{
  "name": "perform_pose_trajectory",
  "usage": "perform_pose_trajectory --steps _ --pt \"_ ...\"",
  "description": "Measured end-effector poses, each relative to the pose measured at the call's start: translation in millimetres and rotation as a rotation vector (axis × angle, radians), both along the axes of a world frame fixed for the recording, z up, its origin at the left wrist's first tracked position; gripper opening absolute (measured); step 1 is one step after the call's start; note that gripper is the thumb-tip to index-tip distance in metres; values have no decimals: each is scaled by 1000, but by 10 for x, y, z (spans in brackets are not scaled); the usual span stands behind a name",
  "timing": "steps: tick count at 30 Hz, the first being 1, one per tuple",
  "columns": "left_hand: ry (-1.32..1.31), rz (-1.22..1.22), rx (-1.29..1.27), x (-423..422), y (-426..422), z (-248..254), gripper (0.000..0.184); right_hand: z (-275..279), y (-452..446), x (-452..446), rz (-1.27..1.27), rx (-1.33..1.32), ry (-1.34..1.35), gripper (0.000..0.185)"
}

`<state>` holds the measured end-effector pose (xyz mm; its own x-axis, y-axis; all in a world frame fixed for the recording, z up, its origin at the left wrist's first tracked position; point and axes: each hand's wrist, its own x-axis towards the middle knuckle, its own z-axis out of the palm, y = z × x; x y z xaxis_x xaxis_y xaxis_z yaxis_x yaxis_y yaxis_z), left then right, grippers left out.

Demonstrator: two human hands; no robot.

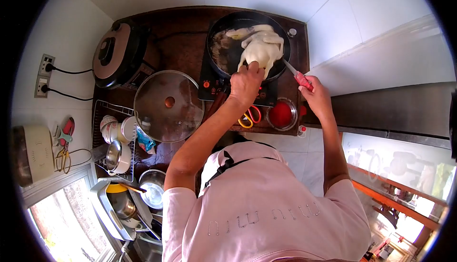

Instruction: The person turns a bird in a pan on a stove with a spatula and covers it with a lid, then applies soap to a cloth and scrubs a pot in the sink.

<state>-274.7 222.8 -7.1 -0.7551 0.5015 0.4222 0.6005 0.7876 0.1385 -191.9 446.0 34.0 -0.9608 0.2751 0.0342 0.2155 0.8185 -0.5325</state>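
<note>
A whole plucked bird (262,47) lies in a black pan (228,22), its pale neck stretched to the left. My left hand (245,85) is closed on the near end of the bird at the pan's front rim. My right hand (318,97) grips the red handle of a knife (291,67), whose blade points up and left to the pan's right edge, close to the bird. Whether the tip touches the bird, I cannot tell. Dark liquid with foam or scum shows in the pan's left side. The pan stands on a black induction cooker (206,93).
Near the counter's front edge are a bowl of red contents (281,114) and scissors with red and yellow handles (251,117). To the left are a glass lid (169,119), an electric pressure cooker (124,55) and a dish rack (97,119) with bowls. A wall bounds the right side.
</note>
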Motion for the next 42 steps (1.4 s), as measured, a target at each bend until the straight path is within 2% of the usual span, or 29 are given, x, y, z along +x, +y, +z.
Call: perform_pose_trajectory --steps 3,6,9,12,17,19,22,25,28,33,36,39,42 --pt "133 18 -126 -15 -32 -149 12 27 17 -4 18 50 -6 36" --pt "122 26 -70 -38 -99 -141 7 56 27 -12 11 23 -5 37" --pt "181 84 -144 -46 -154 -203 11 165 22 -27 23 22 -45 38" --pt "114 201 -141 -167 -173 -343 10 361 50 -60 75 44 -92 38" --pt "-11 187 -218 -230 -255 -339 9 493 179 -188 171 116 -168 37" --pt "-35 202 -215 -231 -254 -344 9 714 132 -232 198 144 -238 34" --pt "-146 159 -156 -206 -330 -223 6 1015 81 -246 249 186 -266 29" --pt "-196 90 52 -159 -458 -52 5 1159 76 -278 308 186 -308 27" --pt "-195 -6 46 -173 -520 -65 5 1319 45 -380 294 328 -377 24" --pt "-178 34 -62 -262 -490 -119 6 1697 -81 -444 320 445 -432 26" --pt "-203 93 -137 -349 -493 -127 7 1775 -99 -379 321 390 -364 27" --pt "-225 129 -193 -494 -536 -199 6 1645 -9 -291 345 186 -307 29" --pt "-208 178 -267 -564 -531 -175 5 1656 -185 -232 312 206 -390 33"
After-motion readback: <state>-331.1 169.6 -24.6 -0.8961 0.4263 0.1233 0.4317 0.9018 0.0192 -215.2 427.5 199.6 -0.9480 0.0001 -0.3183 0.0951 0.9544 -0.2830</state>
